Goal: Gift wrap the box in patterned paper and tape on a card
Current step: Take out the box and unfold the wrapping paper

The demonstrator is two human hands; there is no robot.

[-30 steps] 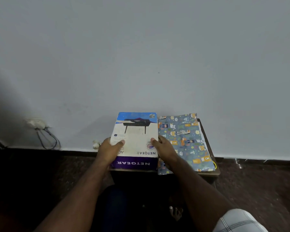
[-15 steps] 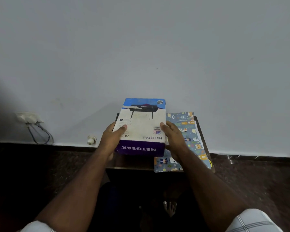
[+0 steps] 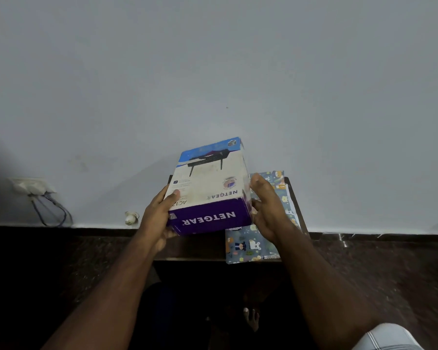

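Both hands hold the box [image 3: 209,188] in the air, one on each side. Left hand [image 3: 157,215]: thumb over the top face, fingers curled under the left edge. Right hand [image 3: 266,210]: palm against the right side, thumb up along the edge, fingers wrapped round and under. The purple end faces the person and the box tilts, far end higher.

Just below and beyond the right hand lies the patterned paper [image 3: 253,245], folded, on the small table [image 3: 195,248]; its near edge overhangs the table front. The table part under the left hand is bare. Wall [image 3: 213,72] behind. No card or tape visible.

Step in hand, as I read it: setup, with the box lifted off and nothing wrapped yet. Next likely needs the box parked somewhere, then the paper spread flat, pattern down, with the box centred on it. The table looks small for an open sheet, so expect overhang.
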